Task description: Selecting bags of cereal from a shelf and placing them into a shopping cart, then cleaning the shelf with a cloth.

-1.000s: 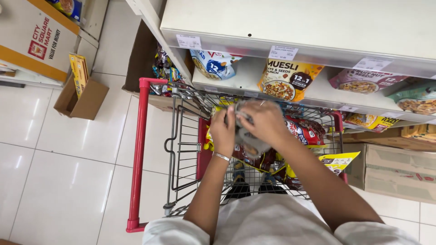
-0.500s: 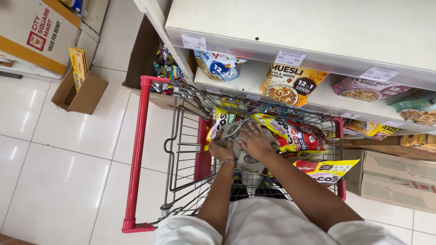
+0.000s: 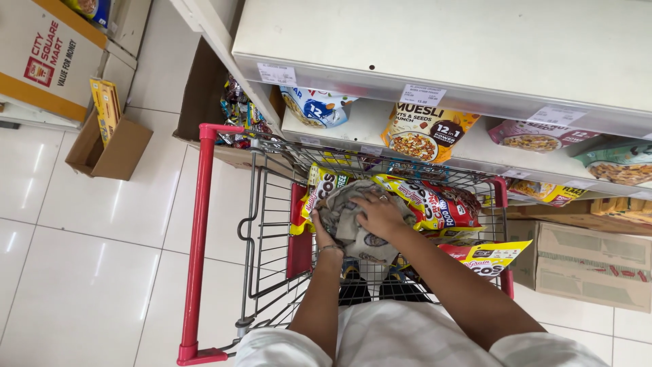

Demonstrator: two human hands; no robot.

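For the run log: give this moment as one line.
left hand: gripping grey pouch | right hand: pressing on pouch | place: red-handled cart, over cereal packs

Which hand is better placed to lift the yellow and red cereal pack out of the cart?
Probably the right hand: it lies beside the cereal pack, while the left hand grips the grey cloth bag farther away.

A shop aisle, most likely a small supermarket, is shown. A wire shopping trolley (image 3: 272, 224) with a red handle (image 3: 198, 238) is parked on a floor of pale glossy tiles (image 3: 75, 272). White shelving (image 3: 435, 61) is fitted with small price labels (image 3: 422, 94) along its front edge, and bagged cereal packets (image 3: 424, 132) are stocked beneath it. More packets (image 3: 428, 200) are piled in the trolley. Open cardboard stock boxes (image 3: 112, 146) are left on the floor, and a printed store sign (image 3: 41, 61) is seen at the upper left.
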